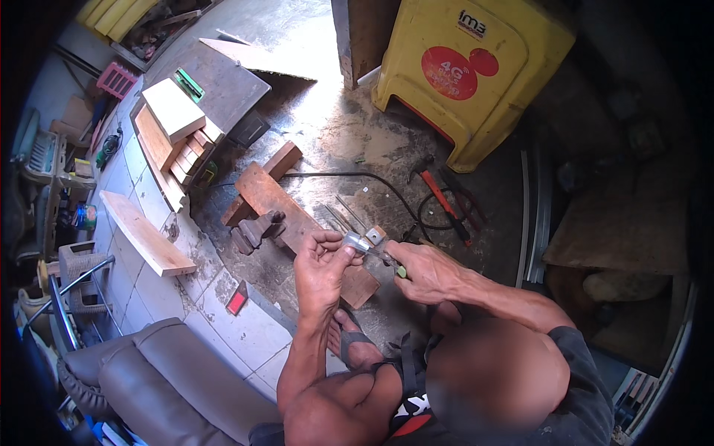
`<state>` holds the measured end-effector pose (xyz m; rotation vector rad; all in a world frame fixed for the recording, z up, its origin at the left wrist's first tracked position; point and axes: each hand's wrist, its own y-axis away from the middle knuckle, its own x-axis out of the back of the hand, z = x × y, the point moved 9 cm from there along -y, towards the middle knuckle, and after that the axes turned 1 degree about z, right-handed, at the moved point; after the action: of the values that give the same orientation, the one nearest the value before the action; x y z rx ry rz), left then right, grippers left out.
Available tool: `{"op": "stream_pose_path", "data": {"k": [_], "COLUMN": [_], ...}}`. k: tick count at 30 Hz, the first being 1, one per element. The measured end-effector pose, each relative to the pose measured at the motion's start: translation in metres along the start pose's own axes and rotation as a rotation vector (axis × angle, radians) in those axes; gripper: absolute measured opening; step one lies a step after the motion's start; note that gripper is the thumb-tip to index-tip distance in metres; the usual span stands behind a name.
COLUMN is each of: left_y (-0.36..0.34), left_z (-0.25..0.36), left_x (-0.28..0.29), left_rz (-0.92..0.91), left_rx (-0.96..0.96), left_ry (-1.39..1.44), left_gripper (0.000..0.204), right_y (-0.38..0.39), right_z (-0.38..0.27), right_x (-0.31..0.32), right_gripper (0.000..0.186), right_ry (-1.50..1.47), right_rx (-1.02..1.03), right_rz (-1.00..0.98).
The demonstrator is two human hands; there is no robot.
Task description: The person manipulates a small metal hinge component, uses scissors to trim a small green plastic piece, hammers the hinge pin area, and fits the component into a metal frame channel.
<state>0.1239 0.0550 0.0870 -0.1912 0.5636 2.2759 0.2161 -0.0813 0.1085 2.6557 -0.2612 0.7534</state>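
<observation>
My left hand (323, 271) pinches a silver metal cylinder (355, 242). My right hand (416, 275) grips a green-handled tool (400, 270), its metal end at the cylinder's right; the exact kind of tool is hard to make out. Just beyond my fingers lie thin metal rods (335, 215) and a small light block (375, 235) with a metal fitting. Under them is a long worn wooden plank (275, 201) crossed over another piece of wood, with a dark rusty vise (253, 234) on it.
A yellow plastic stool (498, 89) stands beyond. An orange-handled hammer (439, 197), pliers and a black cable (387, 186) lie rightward. At left are stacked boards (171, 111), a loose board (149, 230), a red-and-black object (237, 299) and a grey armchair (163, 372).
</observation>
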Motion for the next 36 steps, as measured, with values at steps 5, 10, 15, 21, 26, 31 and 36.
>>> {"op": "stream_pose_path", "data": {"k": [5, 10, 15, 21, 26, 31, 36], "left_y": [0.001, 0.002, 0.005, 0.004, 0.009, 0.011, 0.013], "left_z": [-0.002, -0.004, -0.008, -0.02, -0.014, -0.015, -0.02], "left_x": [0.002, 0.0, -0.003, -0.003, -0.004, -0.006, -0.006], "left_rz": [-0.001, 0.003, 0.019, -0.027, -0.048, -0.036, -0.038], "left_rx": [0.007, 0.022, 0.101, 0.139, 0.12, 0.118, 0.14], "left_ry": [-0.004, 0.0, 0.025, 0.03, -0.058, -0.053, -0.011], "left_gripper": [0.027, 0.028, 0.021, 0.015, 0.014, 0.014, 0.014], "right_y": [0.001, 0.004, 0.004, 0.004, 0.006, 0.005, 0.006], "right_z": [-0.002, 0.001, 0.003, 0.014, 0.007, 0.006, 0.008], "right_x": [0.002, 0.001, -0.002, -0.012, -0.011, -0.01, -0.011], "right_gripper": [0.03, 0.027, 0.032, 0.038, 0.042, 0.038, 0.034], "right_ry": [0.027, 0.002, -0.028, -0.049, -0.032, -0.051, -0.037], "right_rx": [0.001, -0.033, -0.011, 0.014, 0.017, -0.005, 0.002], "right_rz": [-0.016, 0.006, 0.037, 0.062, 0.074, 0.038, 0.021]}}
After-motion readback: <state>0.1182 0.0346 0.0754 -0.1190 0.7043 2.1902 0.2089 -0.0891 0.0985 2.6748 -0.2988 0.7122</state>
